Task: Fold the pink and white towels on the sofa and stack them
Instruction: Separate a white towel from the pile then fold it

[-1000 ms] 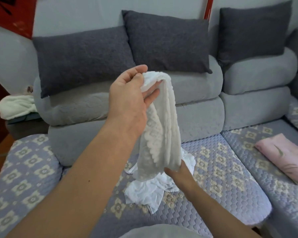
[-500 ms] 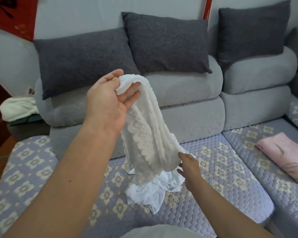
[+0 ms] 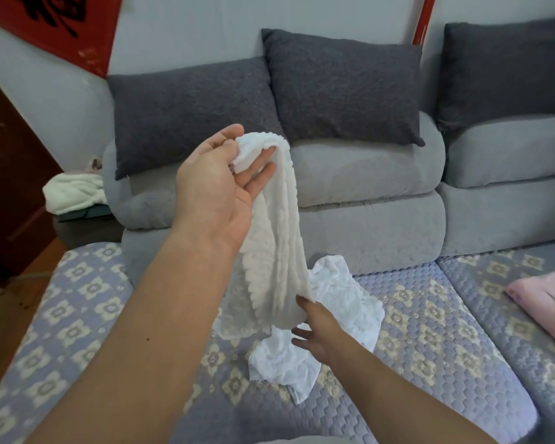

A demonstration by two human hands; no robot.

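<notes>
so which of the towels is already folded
The pink towel, lying flat at the sofa's right. The textured white one hangs from the left hand; the other white one lies crumpled.

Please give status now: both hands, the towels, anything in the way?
Left hand grips white towel up high. Right hand at its lower end, grip unclear. Pink towel folded, far right. White cloth crumpled underneath.

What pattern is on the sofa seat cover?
Lavender quilted seat cover with cream flower motifs; clearest in the head view.
</notes>
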